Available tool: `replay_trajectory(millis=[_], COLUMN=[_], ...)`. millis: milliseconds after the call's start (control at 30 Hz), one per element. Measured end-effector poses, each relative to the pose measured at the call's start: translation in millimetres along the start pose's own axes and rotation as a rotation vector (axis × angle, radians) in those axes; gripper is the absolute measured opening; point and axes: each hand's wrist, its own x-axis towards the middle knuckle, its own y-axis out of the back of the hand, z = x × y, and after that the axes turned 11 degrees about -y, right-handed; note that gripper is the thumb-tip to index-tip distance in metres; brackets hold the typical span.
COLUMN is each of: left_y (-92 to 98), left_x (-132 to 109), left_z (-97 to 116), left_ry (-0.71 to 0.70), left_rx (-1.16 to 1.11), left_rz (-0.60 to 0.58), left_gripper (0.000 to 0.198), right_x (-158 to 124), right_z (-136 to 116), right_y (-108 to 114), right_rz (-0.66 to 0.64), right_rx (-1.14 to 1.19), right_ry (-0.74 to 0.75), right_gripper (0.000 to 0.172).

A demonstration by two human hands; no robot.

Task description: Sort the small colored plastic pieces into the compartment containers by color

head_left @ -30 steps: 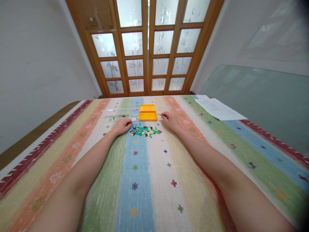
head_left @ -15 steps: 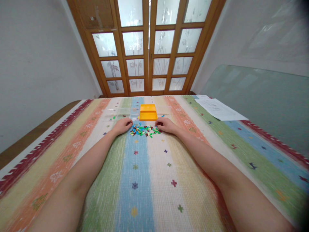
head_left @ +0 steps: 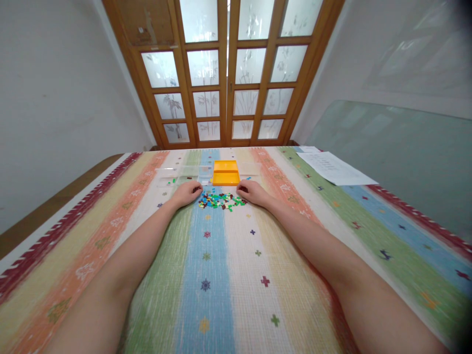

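A loose heap of small building bricks in green, blue, white, yellow and dark red lies on the striped tablecloth. My left hand rests at the heap's left edge with its fingers curled in. On the opposite side, my right hand is curled the same way beside the heap's right end. Whatever may be inside either hand is hidden or too small to see. Just beyond the heap, between the hands, stands an open orange box with its lid raised at the back.
Left of the box is a clear plastic tray with a few small bricks in or near it. Another clear, flat piece lies on the right. Printed paper sheets lie at the table's right back. Glazed wooden doors stand behind.
The view has tilted very slightly. Both hands, the bricks and the box keep their places.
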Motion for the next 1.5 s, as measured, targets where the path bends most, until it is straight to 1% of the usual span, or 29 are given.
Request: replay_trajectory(millis=[133, 267, 433, 533, 733, 1033, 1200, 1367, 1500], left_y=[-1.4, -2.7, -4.3, -5.0, -7.1, -12.0, -10.3, -8.8, -9.2], left_x=[0, 0, -1, -1, 1, 1, 2, 2, 0], left_z=[-1, -1, -1, 0, 2, -3, -1, -1, -2], left_ry=[0.011, 0.010, 0.014, 0.019, 0.056, 0.110, 0.106, 0.123, 0.111], left_rx=[-0.003, -0.013, -0.025, -0.030, -0.015, -0.070, -0.061, -0.030, -0.029], left_rz=[0.001, 0.004, 0.019, 0.017, 0.030, 0.070, 0.054, 0.043, 0.045], left_gripper=[0.025, 0.026, 0.026, 0.028, 0.029, 0.029, 0.028, 0.029, 0.030], right_x=[-1, 0, 4, 5, 2, 3, 3, 1, 2], right_z=[2, 3, 13, 20, 22, 17, 18, 14, 14], right_y=[-2, 0, 3, 3, 4, 6, 5, 7, 7], right_rz=[0.090, 0.232, 0.400, 0.464, 0.488, 0.493, 0.534, 0.534, 0.535], right_rx=[0.017, 0.033, 0.054, 0.052, 0.025, -0.008, 0.040, 0.091, 0.100], right_ry=[-0.096, -0.147, -0.227, -0.264, -0.280, -0.308, -0.330, -0.363, -0.390], right_gripper=[0.011, 0.011, 0.013, 0.016, 0.019, 0.020, 0.021, 0.021, 0.022])
